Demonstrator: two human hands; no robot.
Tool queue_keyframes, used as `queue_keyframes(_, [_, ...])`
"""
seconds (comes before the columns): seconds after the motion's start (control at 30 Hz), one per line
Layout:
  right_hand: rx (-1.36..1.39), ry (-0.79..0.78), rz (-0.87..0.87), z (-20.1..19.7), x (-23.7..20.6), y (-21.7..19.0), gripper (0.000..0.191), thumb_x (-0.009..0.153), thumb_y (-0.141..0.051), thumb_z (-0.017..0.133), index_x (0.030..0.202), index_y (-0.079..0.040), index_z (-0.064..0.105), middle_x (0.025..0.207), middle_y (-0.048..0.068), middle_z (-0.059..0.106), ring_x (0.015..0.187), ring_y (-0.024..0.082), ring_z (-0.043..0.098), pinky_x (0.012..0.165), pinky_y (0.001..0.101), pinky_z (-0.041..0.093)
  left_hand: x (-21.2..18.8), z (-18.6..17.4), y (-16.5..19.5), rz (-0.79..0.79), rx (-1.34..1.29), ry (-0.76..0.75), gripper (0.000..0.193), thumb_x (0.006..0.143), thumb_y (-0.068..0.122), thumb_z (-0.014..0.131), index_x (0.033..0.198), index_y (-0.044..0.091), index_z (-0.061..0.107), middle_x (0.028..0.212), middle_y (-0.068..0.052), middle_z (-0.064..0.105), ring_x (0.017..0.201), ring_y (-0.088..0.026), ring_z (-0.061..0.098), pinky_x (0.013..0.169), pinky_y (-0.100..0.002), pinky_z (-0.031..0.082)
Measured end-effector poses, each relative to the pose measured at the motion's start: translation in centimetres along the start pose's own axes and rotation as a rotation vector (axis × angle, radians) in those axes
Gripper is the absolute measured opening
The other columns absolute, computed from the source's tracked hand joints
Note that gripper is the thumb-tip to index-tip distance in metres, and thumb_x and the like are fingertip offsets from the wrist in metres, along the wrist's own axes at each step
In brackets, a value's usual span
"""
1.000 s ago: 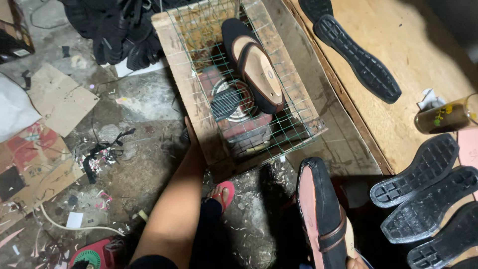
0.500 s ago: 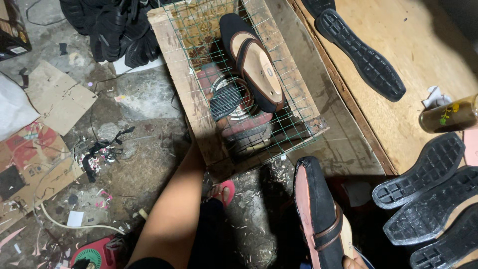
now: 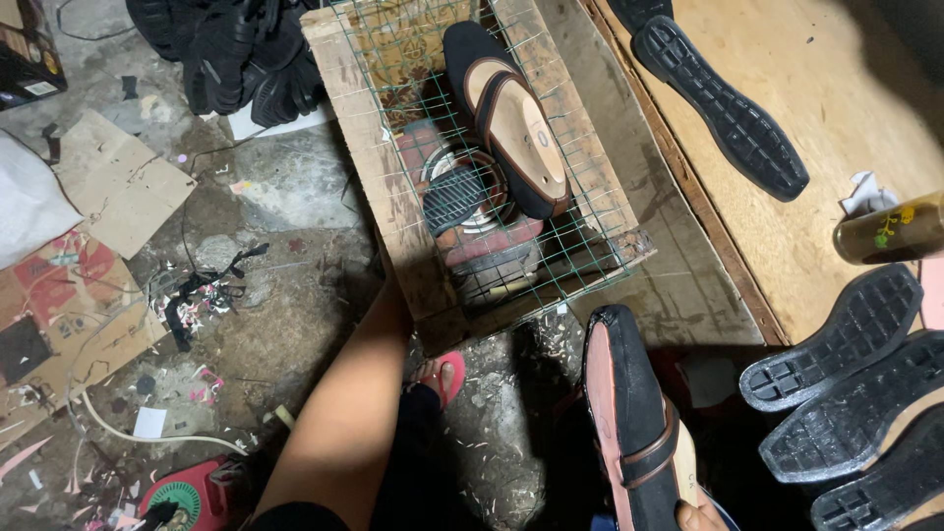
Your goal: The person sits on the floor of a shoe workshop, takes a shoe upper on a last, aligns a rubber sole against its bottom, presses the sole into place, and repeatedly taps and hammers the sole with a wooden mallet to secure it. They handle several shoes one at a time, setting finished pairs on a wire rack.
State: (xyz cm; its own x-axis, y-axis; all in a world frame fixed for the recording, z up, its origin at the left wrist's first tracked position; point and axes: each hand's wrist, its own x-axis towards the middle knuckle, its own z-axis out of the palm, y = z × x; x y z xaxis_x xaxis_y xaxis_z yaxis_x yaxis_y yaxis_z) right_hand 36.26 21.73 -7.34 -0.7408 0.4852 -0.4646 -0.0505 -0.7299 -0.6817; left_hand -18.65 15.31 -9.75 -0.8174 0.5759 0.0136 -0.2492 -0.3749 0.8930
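Item one, held: a black flat shoe with a tan strap and a reddish underside, toe pointing up the frame, low in the head view; our right hand shows only as a fingertip or two at the bottom edge, closed against the shoe's heel end; how fully the hand wraps it, we cannot tell.

Item two: our left forearm runs from the bottom edge up toward the wooden crate; the left hand itself is hidden behind the crate's near corner, so we cannot tell whether it is open or closed.

Item three: the crate, topped with green wire mesh; on the mesh lies a second black shoe with tan insole, sole down; beneath the mesh sits a small electric heater with a round coil.

Item four: a plywood bench on the right, carrying one long black rubber outsole, tread up; three more outsoles stacked overlapping at the right edge; a dark glass bottle lying near them.

Item five: floor litter; cardboard scraps, a heap of black shoe uppers at top left, a pink sandal just beside the forearm.
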Motion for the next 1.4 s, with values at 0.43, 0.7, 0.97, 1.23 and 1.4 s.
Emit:
queue_keyframes(0.43, [0.07, -0.048, -0.095, 3.4, -0.7, -0.4, 0.099, 0.084, -0.032, 0.07, 0.161, 0.005, 0.02, 0.155, 0.028, 0.042, 0.143, 0.035, 0.042, 0.119, 0.0506, 0.025, -0.1, -0.9, 0.6, -0.296, -0.448, 0.148, 0.075, 0.086, 0.052, 0.045, 0.148, 0.01, 0.045, 0.14, -0.01, 0.053, 0.113, -0.035, 0.058, 0.089, -0.051, 0.053])
queue_keyframes(0.7, [0.047, 0.002, -0.115, 8.6, 1.5, -4.6, 0.079, 0.088, -0.028, 0.071, 0.152, 0.005, 0.038, 0.14, 0.021, 0.059, 0.127, 0.029, 0.058, 0.107, 0.0451, 0.043, 0.3, -1.7, -0.9, -0.373, -0.632, 0.191, 0.075, 0.089, 0.059, 0.034, 0.147, 0.012, 0.045, 0.141, -0.011, 0.052, 0.113, -0.039, 0.057, 0.087, -0.056, 0.052])
queue_keyframes(0.97, [-0.405, 0.303, -0.611, 26.7, 12.9, -13.0, 0.056, 0.089, -0.009, 0.071, 0.141, -0.004, 0.051, 0.126, 0.006, 0.067, 0.111, 0.016, 0.066, 0.099, 0.033, 0.053, -0.8, -1.4, -0.3, -0.418, -0.742, 0.228, 0.078, 0.092, 0.066, 0.023, 0.147, 0.015, 0.045, 0.143, -0.012, 0.051, 0.113, -0.043, 0.057, 0.086, -0.061, 0.052])
queue_keyframes(1.23, [-0.833, 0.476, -0.839, 28.1, 17.1, -15.6, 0.057, 0.092, -0.016, 0.077, 0.142, 0.002, 0.055, 0.132, 0.011, 0.066, 0.118, 0.016, 0.063, 0.106, 0.0305, 0.049, -1.0, -0.5, 0.8, -0.385, -0.798, 0.139, 0.079, 0.101, 0.067, 0.02, 0.148, 0.01, 0.048, 0.143, -0.017, 0.051, 0.115, -0.044, 0.058, 0.092, -0.064, 0.053])
queue_keyframes(1.4, [-0.855, 0.441, -0.964, 27.4, 19.7, -15.2, 0.065, 0.094, -0.015, 0.076, 0.151, 0.003, 0.05, 0.142, 0.013, 0.063, 0.129, 0.019, 0.06, 0.113, 0.0318, 0.045, -0.9, -0.2, 1.2, -0.381, -0.781, 0.258, 0.072, 0.098, 0.063, 0.026, 0.142, 0.011, 0.05, 0.133, -0.015, 0.056, 0.107, -0.04, 0.061, 0.089, -0.062, 0.054])
